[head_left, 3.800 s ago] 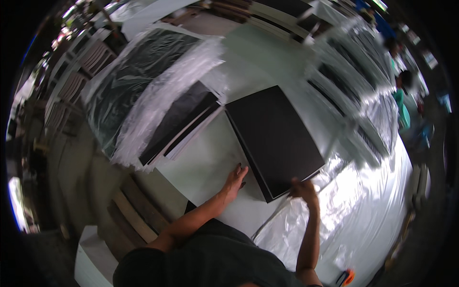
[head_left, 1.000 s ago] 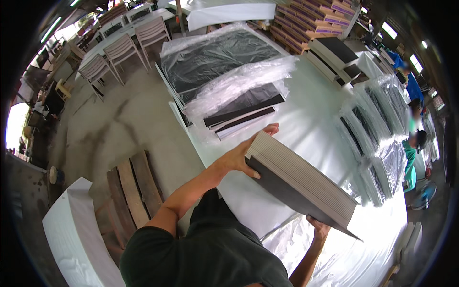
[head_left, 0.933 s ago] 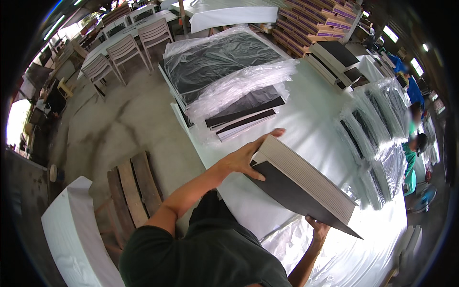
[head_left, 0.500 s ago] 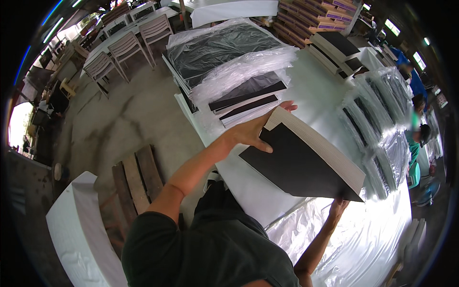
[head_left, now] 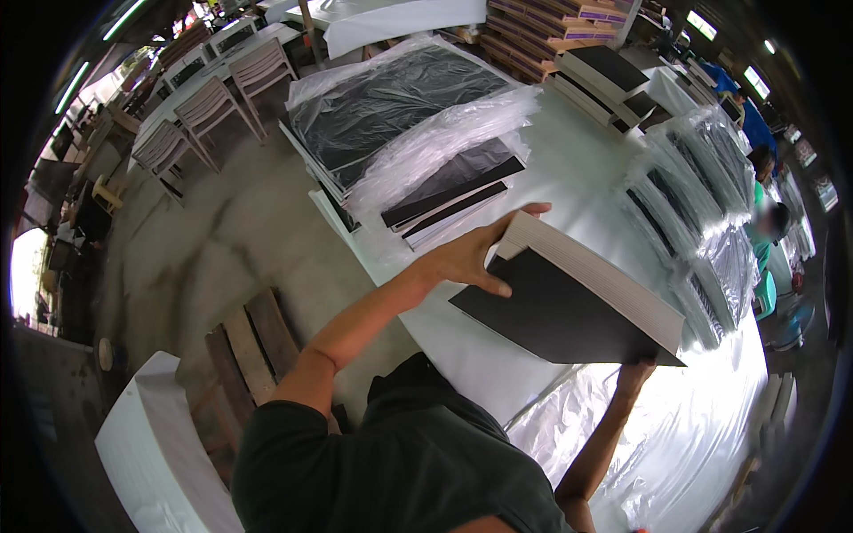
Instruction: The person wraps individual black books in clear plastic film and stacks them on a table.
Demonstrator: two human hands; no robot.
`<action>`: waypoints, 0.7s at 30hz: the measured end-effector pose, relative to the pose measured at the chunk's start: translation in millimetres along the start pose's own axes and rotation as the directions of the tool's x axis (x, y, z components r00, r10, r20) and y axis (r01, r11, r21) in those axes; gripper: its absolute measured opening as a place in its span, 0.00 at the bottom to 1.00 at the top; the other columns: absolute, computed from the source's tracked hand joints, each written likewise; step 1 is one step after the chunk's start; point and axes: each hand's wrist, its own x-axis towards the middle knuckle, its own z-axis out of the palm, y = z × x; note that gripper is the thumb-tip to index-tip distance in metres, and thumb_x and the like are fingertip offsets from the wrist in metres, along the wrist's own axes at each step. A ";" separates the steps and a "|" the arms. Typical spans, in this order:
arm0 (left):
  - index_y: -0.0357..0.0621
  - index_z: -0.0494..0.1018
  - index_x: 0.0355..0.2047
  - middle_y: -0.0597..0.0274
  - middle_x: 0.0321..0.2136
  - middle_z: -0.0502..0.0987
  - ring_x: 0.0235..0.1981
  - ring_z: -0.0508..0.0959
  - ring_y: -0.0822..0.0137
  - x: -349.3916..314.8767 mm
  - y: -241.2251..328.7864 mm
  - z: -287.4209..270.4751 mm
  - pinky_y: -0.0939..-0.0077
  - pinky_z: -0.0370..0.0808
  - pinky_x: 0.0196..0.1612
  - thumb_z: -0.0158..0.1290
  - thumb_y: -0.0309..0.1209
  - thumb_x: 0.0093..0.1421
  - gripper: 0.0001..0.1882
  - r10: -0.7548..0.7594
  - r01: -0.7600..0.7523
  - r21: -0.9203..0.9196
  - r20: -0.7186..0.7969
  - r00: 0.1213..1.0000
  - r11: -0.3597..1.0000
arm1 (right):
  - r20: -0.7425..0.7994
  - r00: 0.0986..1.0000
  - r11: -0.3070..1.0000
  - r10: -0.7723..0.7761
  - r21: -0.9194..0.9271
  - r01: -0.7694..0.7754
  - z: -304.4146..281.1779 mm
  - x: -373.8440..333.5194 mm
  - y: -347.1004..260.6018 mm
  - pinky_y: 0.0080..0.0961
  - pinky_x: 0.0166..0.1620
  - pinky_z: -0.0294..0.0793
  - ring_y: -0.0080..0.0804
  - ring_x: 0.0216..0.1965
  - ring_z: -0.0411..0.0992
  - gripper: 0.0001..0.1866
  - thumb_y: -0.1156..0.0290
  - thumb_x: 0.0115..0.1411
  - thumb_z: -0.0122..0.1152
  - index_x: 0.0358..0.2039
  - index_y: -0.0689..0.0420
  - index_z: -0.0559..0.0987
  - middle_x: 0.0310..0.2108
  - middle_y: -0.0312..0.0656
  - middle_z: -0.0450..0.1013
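Observation:
A thick stack of boards (head_left: 569, 311), black on its face and pale along its layered edges, is tilted over the white-covered table. My left hand (head_left: 480, 259) grips its far left corner, thumb on the black face and fingers reaching over the pale edge. At the near right corner, my right hand (head_left: 636, 377) clasps the lower edge, its fingers partly hidden beneath the boards. Just beyond the left hand lie more black-and-white boards (head_left: 458, 209), next to a large pile under clear plastic film (head_left: 400, 98).
Plastic-wrapped bundles (head_left: 693, 204) line the table's right side, and loose boards (head_left: 604, 80) sit at its far end. Crumpled clear film (head_left: 577, 413) covers the near part. Wooden slats (head_left: 253, 342) and grey chairs (head_left: 209, 111) stand to the left. People (head_left: 769, 226) are at far right.
My view has shifted slightly. The stack's pale edge looks more even at the left corner and shows more broadly. Both hands keep their hold.

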 end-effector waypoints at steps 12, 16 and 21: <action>0.37 0.49 0.61 0.50 0.62 0.45 0.63 0.51 0.56 10.6 -22.1 -3.7 0.61 0.49 0.63 0.67 0.43 0.36 0.55 0.004 0.031 -0.354 0.096 0.995 0.935 | -0.101 0.974 0.978 0.203 0.071 -0.196 -7.4 -26.7 3.5 0.31 0.51 0.63 0.35 0.46 0.65 0.40 0.37 0.58 0.37 0.48 0.67 0.69 0.46 0.48 0.67; 0.38 0.49 0.61 0.49 0.62 0.47 0.63 0.53 0.56 13.8 -24.3 19.9 0.63 0.50 0.62 0.66 0.46 0.38 0.55 0.064 -0.081 -0.279 -0.069 0.996 0.957 | -0.042 0.978 0.944 0.204 -0.257 -0.208 -26.2 -47.3 23.2 0.31 0.51 0.62 0.34 0.46 0.64 0.44 0.33 0.56 0.34 0.47 0.68 0.68 0.46 0.48 0.66; 0.38 0.45 0.62 0.50 0.62 0.48 0.64 0.48 0.55 10.9 -46.6 25.5 0.63 0.48 0.63 0.64 0.49 0.41 0.55 0.116 -0.143 -0.151 -0.169 0.979 0.978 | -0.030 0.977 0.953 0.212 0.229 -0.200 2.3 -33.8 18.8 0.35 0.54 0.60 0.36 0.53 0.58 0.41 0.36 0.58 0.32 0.56 0.62 0.57 0.54 0.48 0.58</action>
